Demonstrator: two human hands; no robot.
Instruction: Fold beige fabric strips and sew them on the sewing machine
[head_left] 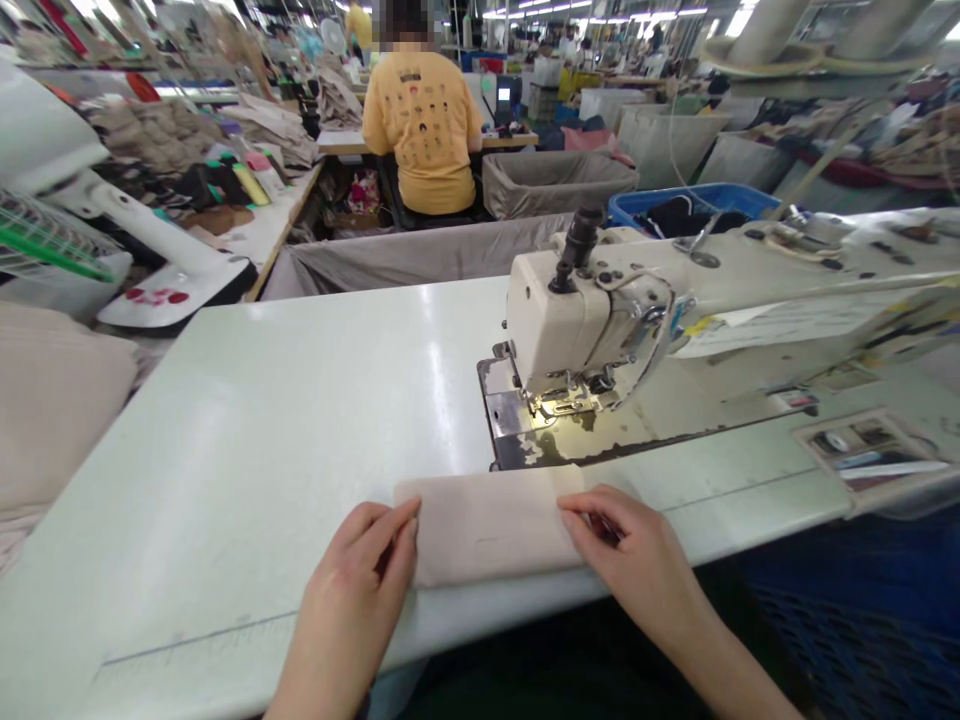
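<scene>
A beige rectangular fabric piece [491,530], with a short dark mark on it, lies at the front edge of the pale sewing table [315,420]. My left hand [360,570] pinches its left edge between thumb and fingers. On the opposite edge my right hand [630,540] has a similar pinch. Just beyond the fabric stands a sewing machine [562,310], its lamp lighting the presser foot and needle plate [562,405]. The fabric is in front of the plate, apart from the needle area.
Beige cloth [60,400] is piled at the left, near a white fan [172,255]. A tool tray [870,450] is set into the table at right. A blue crate [847,620] stands below. Ahead, a person in a yellow shirt [421,125] sits beyond a grey cloth bin [420,255].
</scene>
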